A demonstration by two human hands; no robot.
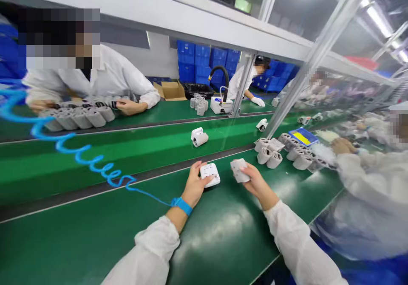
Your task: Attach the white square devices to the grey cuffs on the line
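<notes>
My left hand (194,184) grips a white, rounded-square plastic device (210,174), its thumb lying across the marked face. Around that wrist is a blue strap (182,205) tied to a coiled blue cord (92,162). A short way to the right, my right hand (256,182) is closed on a light grey roll-like piece (240,170), thumb on its near side. The two held things are apart, both above the green worktop (219,238). Beyond them, another white device with a grey roll (200,139) lies on the green conveyor belt (149,138).
Several grey rolls (269,155) stand to the right, near a blue tray (302,137) with a yellow label. A metal post (296,85) rises there. Across the belt a co-worker (95,72) handles more grey rolls (79,117). Another person (372,191) sits close on the right.
</notes>
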